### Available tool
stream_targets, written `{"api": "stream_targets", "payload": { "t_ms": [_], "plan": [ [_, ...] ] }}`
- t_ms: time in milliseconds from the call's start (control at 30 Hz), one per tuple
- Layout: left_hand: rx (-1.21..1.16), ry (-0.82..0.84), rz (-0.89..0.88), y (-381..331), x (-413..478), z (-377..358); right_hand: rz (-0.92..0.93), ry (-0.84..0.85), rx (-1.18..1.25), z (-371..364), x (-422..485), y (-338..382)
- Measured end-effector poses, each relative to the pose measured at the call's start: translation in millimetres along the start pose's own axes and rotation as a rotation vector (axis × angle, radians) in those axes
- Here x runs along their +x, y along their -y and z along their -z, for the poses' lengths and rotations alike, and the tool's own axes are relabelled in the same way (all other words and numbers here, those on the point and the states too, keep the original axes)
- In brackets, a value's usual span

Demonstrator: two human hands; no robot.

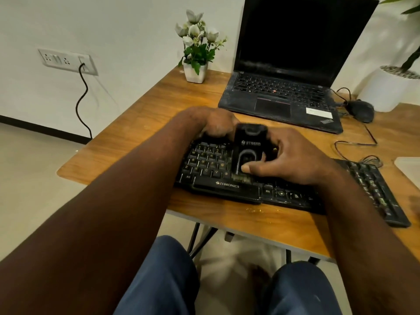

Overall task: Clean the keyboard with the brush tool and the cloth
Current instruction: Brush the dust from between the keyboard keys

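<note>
brush tool (247, 151) blurred, keyboard (227, 189) partly hidden

Bare forearms reach forward; left hand (216, 125) knuckles-up, fingers curled over far edge of black plastic keyboard (227, 189). Right hand (293, 155) pinches upright black plastic brush tool (246, 144), thumb on its front.
</note>
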State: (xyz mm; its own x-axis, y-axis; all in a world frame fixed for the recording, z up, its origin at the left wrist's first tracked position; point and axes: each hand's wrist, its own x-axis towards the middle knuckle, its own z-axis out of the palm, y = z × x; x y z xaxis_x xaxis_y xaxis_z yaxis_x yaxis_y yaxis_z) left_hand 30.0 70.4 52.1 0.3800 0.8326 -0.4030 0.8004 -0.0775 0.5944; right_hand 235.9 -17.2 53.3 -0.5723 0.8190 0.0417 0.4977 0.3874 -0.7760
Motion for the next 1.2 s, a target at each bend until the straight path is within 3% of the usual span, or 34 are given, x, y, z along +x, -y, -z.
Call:
{"api": "stream_targets", "payload": {
  "t_ms": [67, 133, 267, 300, 433, 467, 600, 667, 767, 833, 933, 1000, 1100, 1133, 1200],
  "plan": [
    [-0.019, -0.018, 0.005, 0, -2, -1, -0.026, -0.221, -0.15, 3, 5, -2],
    [-0.107, 0.006, 0.013, -2, -3, -1, -0.036, -0.299, -0.181, 8, 4, -6],
    [-0.137, -0.023, 0.045, -4, -4, -1, 0.016, -0.026, 0.04, 5, -4, -3],
    [-0.117, -0.035, 0.048, -3, -2, -2, 0.035, -0.034, 0.021, 1, -3, -5],
    [-0.165, -0.036, 0.052, -3, -3, -5, 0.001, -0.338, -0.204, 4, 5, -6],
    [-0.196, -0.034, 0.052, -3, -2, -5, -0.009, -0.325, -0.172, 7, 3, -7],
    [-0.159, -0.064, 0.053, -2, -2, -5, 0.031, -0.01, 0.045, 3, -5, -6],
    [-0.135, -0.069, 0.047, -2, -1, -6, 0.039, -0.084, -0.038, -4, 0, -7],
    [-0.158, -0.065, 0.043, -2, -1, -6, 0.0, -0.343, -0.21, 2, 4, -8],
    [-0.216, -0.036, 0.052, -1, -1, -5, -0.022, -0.286, -0.111, 9, -1, -8],
    [-0.176, -0.028, 0.068, 0, 1, -3, -0.009, -0.019, 0.073, 3, -6, -4],
    [-0.157, -0.05, 0.062, 0, 2, -4, 0.027, -0.066, -0.031, -4, 0, -7],
    [-0.182, -0.062, 0.046, 0, 0, -7, -0.002, -0.337, -0.199, 1, 5, -6],
    [-0.218, -0.046, 0.042, 0, 0, -7, -0.007, -0.346, -0.184, 4, 3, -7],
    [-0.229, -0.034, 0.046, 0, 0, -5, -0.008, -0.187, -0.02, 7, -4, -7]
  ]
}}
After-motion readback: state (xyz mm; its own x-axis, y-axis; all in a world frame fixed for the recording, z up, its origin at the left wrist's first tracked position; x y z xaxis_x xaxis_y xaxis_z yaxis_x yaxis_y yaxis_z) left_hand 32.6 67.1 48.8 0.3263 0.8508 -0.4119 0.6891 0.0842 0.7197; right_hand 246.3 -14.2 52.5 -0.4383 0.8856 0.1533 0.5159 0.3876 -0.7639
